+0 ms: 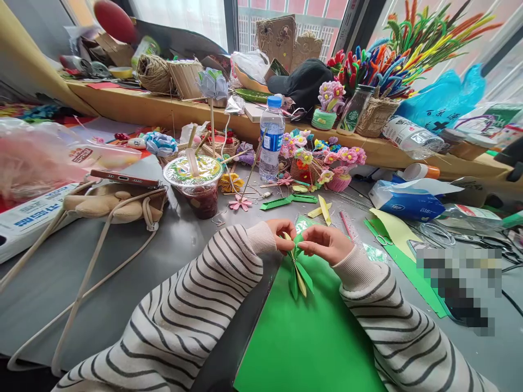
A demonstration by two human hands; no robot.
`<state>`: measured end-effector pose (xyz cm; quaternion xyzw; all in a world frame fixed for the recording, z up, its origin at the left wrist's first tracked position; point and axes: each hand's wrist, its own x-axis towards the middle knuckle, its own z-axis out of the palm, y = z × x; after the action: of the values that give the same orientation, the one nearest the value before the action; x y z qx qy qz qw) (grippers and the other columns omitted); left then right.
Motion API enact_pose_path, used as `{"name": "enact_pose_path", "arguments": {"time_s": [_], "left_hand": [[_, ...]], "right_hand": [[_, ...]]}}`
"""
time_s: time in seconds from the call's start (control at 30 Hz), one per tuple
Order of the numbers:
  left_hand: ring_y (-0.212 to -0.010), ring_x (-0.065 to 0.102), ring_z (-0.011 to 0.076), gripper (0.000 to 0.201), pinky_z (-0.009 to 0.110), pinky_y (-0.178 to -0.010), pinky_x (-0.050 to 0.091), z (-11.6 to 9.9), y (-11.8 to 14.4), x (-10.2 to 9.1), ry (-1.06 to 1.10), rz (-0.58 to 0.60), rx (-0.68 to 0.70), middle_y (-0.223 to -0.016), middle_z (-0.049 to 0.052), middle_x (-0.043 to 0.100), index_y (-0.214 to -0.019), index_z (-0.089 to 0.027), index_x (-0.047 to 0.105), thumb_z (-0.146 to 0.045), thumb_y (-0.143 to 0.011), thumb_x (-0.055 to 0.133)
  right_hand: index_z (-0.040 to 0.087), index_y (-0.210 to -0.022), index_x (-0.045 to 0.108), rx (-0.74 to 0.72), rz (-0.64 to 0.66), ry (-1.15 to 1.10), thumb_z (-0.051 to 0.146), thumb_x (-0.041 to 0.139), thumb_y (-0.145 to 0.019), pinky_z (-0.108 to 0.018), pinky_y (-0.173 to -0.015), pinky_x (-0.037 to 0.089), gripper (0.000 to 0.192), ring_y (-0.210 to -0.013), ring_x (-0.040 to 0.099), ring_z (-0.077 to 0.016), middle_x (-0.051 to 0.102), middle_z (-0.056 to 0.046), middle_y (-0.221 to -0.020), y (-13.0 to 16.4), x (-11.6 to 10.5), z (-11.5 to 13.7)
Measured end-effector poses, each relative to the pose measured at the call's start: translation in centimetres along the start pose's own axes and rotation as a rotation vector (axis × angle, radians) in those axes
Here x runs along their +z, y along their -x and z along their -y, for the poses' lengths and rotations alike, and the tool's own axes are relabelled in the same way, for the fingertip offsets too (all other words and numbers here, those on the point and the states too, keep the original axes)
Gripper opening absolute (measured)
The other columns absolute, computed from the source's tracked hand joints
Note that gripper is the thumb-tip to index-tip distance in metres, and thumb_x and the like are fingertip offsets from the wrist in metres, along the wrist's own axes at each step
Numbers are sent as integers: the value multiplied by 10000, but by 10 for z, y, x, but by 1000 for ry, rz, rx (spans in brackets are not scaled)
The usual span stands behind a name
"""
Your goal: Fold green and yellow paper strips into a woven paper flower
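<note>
Between my two hands is a paper flower (300, 276) of folded green and pale yellow strips, bound at its middle with what looks like thin wire. The fingers of my left hand (281, 234) pinch its upper part from the left. From the right, my right hand (324, 243) pinches a green petal near the same spot. Fingertips partly hide the top of the flower. Below it lies a large green paper sheet (310, 337). Just beyond my hands are folded green strips (275, 203) and crossed yellow strips (324, 209).
A lidded cup of dark drink (200, 196) and a water bottle (271, 141) stand behind my hands. To the left, a phone (126, 178) rests on a beige bag (114, 204). Scissors (383, 239) and a tissue pack (404, 201) lie right. Craft flowers (302, 149) line the back.
</note>
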<state>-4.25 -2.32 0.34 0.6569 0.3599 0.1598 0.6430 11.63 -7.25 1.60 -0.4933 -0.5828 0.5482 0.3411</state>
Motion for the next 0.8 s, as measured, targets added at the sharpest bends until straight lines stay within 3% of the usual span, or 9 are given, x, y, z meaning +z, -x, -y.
{"name": "enact_pose_path", "arguments": {"time_s": [0.23,0.47,0.8], "left_hand": [[-458,462,37,219,155,-449,370,2,-4,-3,33,-4,87,-523,-54,504,-663,-127,479,-183,-516,630],[-422,424,27,231,149,-418,336,-1,-5,-1,25,-26,33,-481,-69,476,-636,-125,469,-181,-493,642],[-478,428,27,218,141,-443,333,5,-10,3,-17,-71,114,-559,-61,486,-634,-135,460,-128,-483,617]], "right_hand": [[153,-653,506,-25,-15,3,365,657,-544,-230,-506,431,282,-488,510,-76,531,39,-547,-1,-4,-1],[152,-654,501,-21,-16,38,376,655,-538,-232,-492,436,296,-465,502,-74,523,39,-542,-2,-6,-2],[158,-680,498,-86,-16,184,359,624,-574,-243,-501,455,260,-527,520,-100,530,16,-595,-5,-9,-8]]}}
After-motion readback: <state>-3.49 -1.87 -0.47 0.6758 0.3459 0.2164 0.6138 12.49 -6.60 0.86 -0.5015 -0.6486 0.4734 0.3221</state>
